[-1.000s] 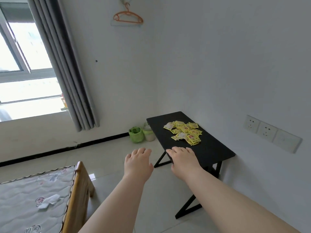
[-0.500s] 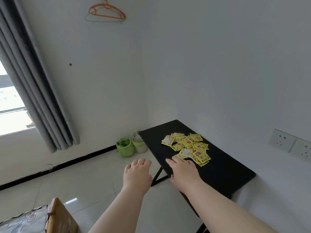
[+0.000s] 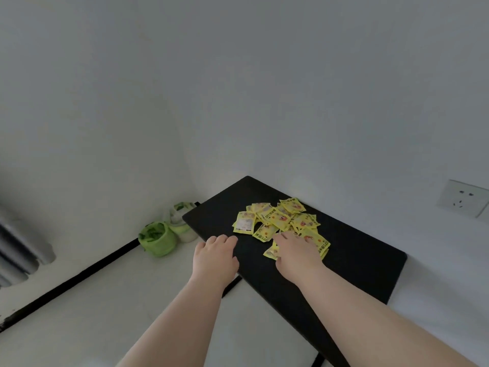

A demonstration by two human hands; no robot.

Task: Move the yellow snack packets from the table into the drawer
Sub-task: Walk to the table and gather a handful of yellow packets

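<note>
Glossy yellow packets [image 3: 280, 221] lie on matt black table [image 3: 365, 263].

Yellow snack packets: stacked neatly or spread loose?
Spread loose. The yellow snack packets lie overlapping at mixed angles on the black table; right hand covers the nearest ones.

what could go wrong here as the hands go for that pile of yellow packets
The yellow packets lie loose and overlapping, so a grab by the right hand may take only some and scatter others. The pile sits on a smooth black table, where pushed packets might slide off onto the floor. No drawer is in view, so carrying a loose handful there risks drops.
</note>
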